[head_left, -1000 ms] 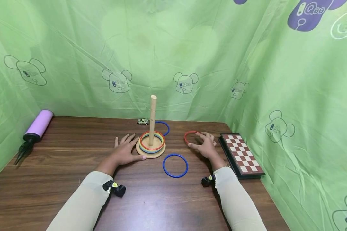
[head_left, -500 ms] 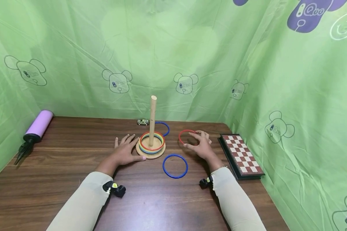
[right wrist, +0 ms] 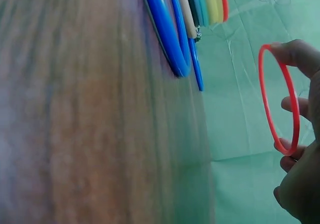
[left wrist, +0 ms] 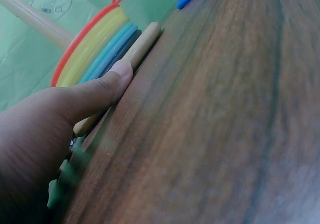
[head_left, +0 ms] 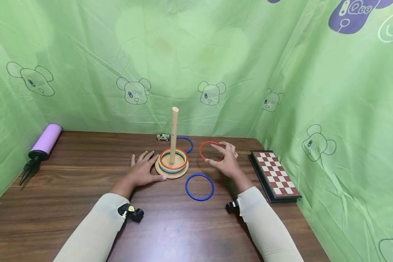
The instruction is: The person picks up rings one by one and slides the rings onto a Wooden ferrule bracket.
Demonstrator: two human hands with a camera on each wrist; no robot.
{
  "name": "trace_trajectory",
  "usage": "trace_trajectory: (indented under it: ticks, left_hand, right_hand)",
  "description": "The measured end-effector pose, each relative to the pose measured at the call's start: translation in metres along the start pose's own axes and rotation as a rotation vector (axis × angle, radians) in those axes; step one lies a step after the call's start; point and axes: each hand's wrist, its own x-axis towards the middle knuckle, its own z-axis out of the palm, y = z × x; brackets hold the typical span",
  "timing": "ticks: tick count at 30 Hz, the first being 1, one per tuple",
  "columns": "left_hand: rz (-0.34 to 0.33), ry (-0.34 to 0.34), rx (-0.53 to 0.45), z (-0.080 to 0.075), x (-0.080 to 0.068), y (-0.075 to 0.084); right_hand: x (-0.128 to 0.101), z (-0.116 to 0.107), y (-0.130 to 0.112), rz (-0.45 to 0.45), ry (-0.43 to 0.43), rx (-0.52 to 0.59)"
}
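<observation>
In the head view, a round wooden base [head_left: 160,173] carries an upright wooden peg [head_left: 174,131] with a stack of coloured rings [head_left: 163,168] around its foot, red on top. My left hand [head_left: 143,174] lies beside the base with fingers spread, its thumb [left wrist: 107,87] touching the base's edge in the left wrist view. My right hand [head_left: 227,160] pinches a loose red ring [right wrist: 266,102] between thumb and fingertips. The right wrist view shows that ring raised off the table. One blue ring [head_left: 187,189] lies flat in front, and another blue ring [head_left: 191,143] lies behind the base.
A small toy car [head_left: 163,137] stands behind the base near the back edge. To the right lies a chessboard [head_left: 276,174] in a dark frame. A purple hand pump [head_left: 47,140] rests at the left. Green printed cloth [head_left: 170,54] hangs behind the wooden table [head_left: 170,233].
My right hand has moved left and slightly away from me, lifting the red ring with it. The left hand stays beside the base. The head view has shifted slightly.
</observation>
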Motion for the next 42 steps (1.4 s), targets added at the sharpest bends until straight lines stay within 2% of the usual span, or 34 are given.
trace_trajectory:
  ticks: [7, 15, 24, 30, 42]
  left_hand:
    - [0.001, -0.001, -0.002, 0.002, -0.001, -0.001]
    - [-0.002, 0.005, -0.004, 0.000, -0.001, -0.001]
    - [-0.003, -0.001, 0.000, -0.002, -0.001, 0.001]
    - [0.005, 0.002, 0.002, -0.001, 0.000, 0.001]
    - [0.007, 0.008, 0.003, -0.002, -0.001, 0.002]
  right_hand:
    - [0.006, -0.001, -0.017, -0.018, 0.017, 0.007]
    - [0.019, -0.009, -0.047, -0.003, 0.039, 0.064]
    - [0.040, -0.021, -0.083, -0.091, 0.051, 0.038]
    - [0.052, -0.026, -0.105, -0.114, 0.096, 0.032]
    - [0.073, -0.043, -0.148, -0.121, 0.182, 0.093]
